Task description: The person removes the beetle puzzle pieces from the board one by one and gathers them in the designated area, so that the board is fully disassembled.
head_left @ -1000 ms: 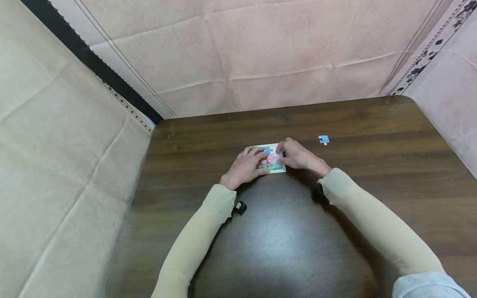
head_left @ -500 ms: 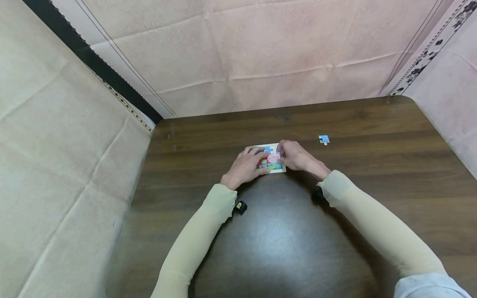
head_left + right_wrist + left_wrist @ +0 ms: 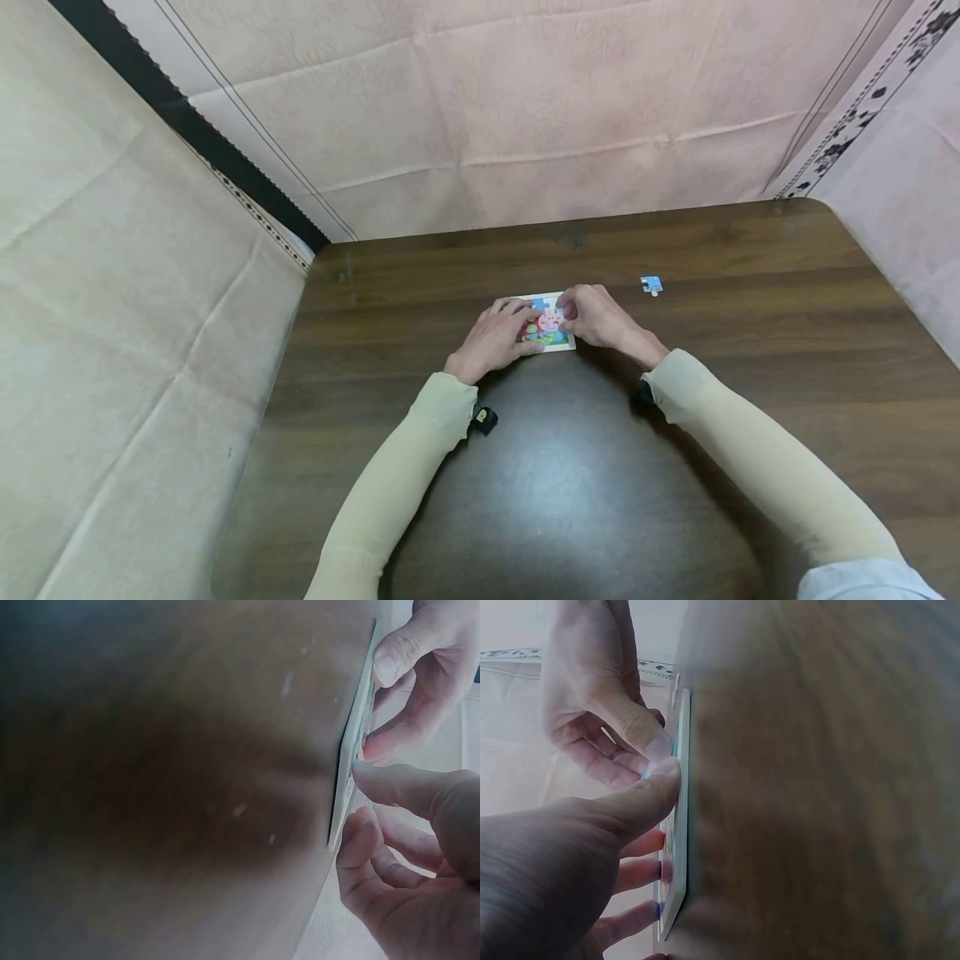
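A small jigsaw puzzle with a white border and a pink cartoon pig lies flat on the table. Over its left part rests my left hand, fingers spread across the picture and thumb at the near edge. At the right side, my right hand has its fingers curled toward the thumb and pinches a puzzle piece, of which only a bluish sliver shows in the left wrist view. The fingers hide most of that piece. A loose blue puzzle piece lies apart, to the right of the puzzle.
The brown wooden table has its far edge just beyond the puzzle. Pale patterned cloth hangs behind it and along both sides. A small black wrist camera sits at the left cuff.
My right hand has shifted slightly toward me at the puzzle's right side. The left hand stays in place, and the loose piece has not moved on the table.
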Available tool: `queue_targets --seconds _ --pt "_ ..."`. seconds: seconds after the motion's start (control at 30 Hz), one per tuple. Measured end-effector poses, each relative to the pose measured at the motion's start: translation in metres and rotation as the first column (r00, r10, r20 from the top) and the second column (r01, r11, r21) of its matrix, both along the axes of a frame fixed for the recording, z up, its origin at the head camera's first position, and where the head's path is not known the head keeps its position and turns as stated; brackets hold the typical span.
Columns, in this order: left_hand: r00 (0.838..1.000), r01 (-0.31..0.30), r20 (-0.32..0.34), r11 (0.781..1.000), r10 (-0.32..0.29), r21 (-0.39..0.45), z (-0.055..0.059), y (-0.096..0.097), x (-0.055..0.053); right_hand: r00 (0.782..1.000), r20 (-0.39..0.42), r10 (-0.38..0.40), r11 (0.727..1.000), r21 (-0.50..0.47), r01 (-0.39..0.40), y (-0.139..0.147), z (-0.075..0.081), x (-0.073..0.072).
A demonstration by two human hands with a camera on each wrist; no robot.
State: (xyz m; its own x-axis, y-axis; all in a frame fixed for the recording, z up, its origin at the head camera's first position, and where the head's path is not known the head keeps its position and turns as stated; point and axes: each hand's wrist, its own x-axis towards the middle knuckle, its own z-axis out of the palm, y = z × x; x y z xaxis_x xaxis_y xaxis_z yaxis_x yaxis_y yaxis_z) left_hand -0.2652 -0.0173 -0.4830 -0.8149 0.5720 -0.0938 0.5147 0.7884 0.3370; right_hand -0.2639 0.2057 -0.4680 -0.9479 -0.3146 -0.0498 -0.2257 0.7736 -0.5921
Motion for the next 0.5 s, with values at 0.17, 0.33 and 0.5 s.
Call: queue_targets --seconds 0.17,0.33,0.5 --pt "1.000 0.005 0.003 1.000 -0.005 0.003 -0.003 0.001 0.000 1.000 -0.010 -0.015 1.000 -0.022 0.015 0.007 0.002 0.002" --pt "1.000 0.009 0.020 1.000 -0.009 0.005 -0.004 0.001 0.000 0.999 0.007 -0.053 0.997 -0.050 0.054 0.020 0.003 0.004" --pt "1.000 -0.005 0.024 1.000 0.005 0.011 -0.003 -0.001 -0.002 0.997 0.010 -0.080 0.995 -0.066 0.080 0.037 0.006 0.006"
